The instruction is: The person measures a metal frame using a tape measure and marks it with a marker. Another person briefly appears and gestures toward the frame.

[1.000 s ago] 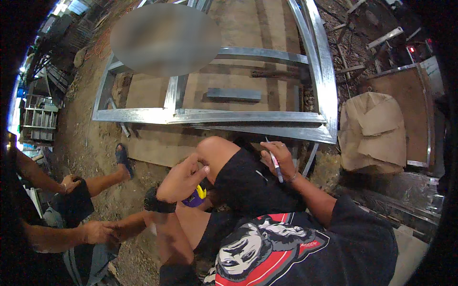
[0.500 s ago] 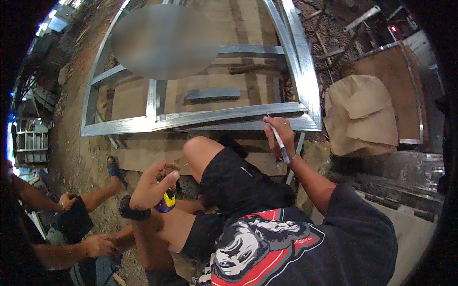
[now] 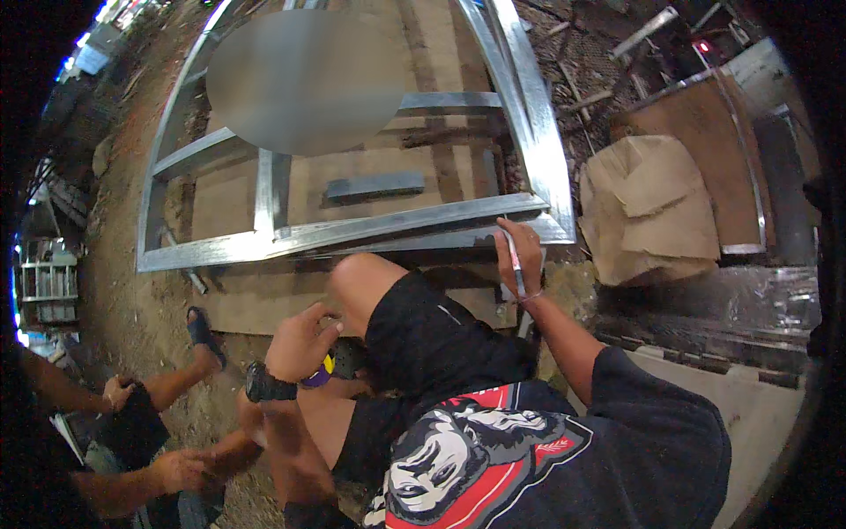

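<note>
My left hand [image 3: 300,348], with a dark watch at its wrist, is curled round a yellow and purple tape measure [image 3: 319,372] above my bent leg. The hand hides most of the tape measure. In my right hand [image 3: 526,251] is a slim white pen [image 3: 514,256], its tip by the right end of a loose silver metal bar [image 3: 414,217]. That bar lies slanted along the near side of a rectangular metal frame [image 3: 198,252]. My right hand is close to the frame's near right corner.
A short grey metal piece [image 3: 374,187] lies inside the frame on brown sheeting. To the right are a crumpled brown paper bag [image 3: 648,212] and a brown panel [image 3: 705,132]. Another person's hand [image 3: 185,470] and legs are at lower left. A blurred oval covers part of the frame.
The whole view has shifted, with the frame slightly further left. My left hand has turned and moved a little right, so less of the tape measure shows. The pen stays near the bar's end.
</note>
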A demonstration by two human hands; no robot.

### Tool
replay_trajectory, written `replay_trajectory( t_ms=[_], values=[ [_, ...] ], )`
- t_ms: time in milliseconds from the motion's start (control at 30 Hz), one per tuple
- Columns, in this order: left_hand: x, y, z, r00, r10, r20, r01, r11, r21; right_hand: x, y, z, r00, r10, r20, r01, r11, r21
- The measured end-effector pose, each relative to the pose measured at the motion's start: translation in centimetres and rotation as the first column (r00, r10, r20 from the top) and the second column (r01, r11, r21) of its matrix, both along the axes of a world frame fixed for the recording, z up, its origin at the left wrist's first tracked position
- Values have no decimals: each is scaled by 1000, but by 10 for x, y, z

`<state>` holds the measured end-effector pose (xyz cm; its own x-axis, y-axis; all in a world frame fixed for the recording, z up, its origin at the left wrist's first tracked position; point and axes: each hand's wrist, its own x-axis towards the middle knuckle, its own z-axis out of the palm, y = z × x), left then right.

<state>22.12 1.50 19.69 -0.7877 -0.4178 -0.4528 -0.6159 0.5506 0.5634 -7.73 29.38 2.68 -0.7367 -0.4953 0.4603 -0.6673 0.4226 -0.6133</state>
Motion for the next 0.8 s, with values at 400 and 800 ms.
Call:
replay_trajectory(
  t_ms=[400, 800],
  values=[
    [25, 18, 182, 653, 169, -739, -254, 967, -3, -15, -49, 9, 991, 82, -109, -99, 983, -157],
    [20, 74, 209, 496, -244, -833, 739, 622, 258, 15, -59, 9, 957, 267, 115, -251, 958, -136]
  ],
)
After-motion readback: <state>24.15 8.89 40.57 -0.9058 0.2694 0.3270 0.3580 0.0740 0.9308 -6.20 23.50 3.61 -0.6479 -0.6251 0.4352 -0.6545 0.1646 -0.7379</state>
